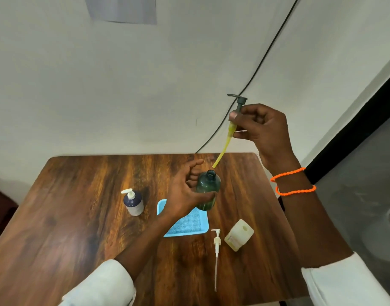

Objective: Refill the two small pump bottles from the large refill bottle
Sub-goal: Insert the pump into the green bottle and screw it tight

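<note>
White pump lies loose on the near bench. Left hand grips the green bottle upright; right hand pinches its pump, tube tip just above the open neck.

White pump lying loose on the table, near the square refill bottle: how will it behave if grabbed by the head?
The white pump lies flat with a long thin dip tube trailing toward the camera; lifted by the head, that tube will probably flex and swing. It looks light, so a nudge likely slides or pivots it on the table. The tube may be wet and slippery; I cannot tell.
</note>
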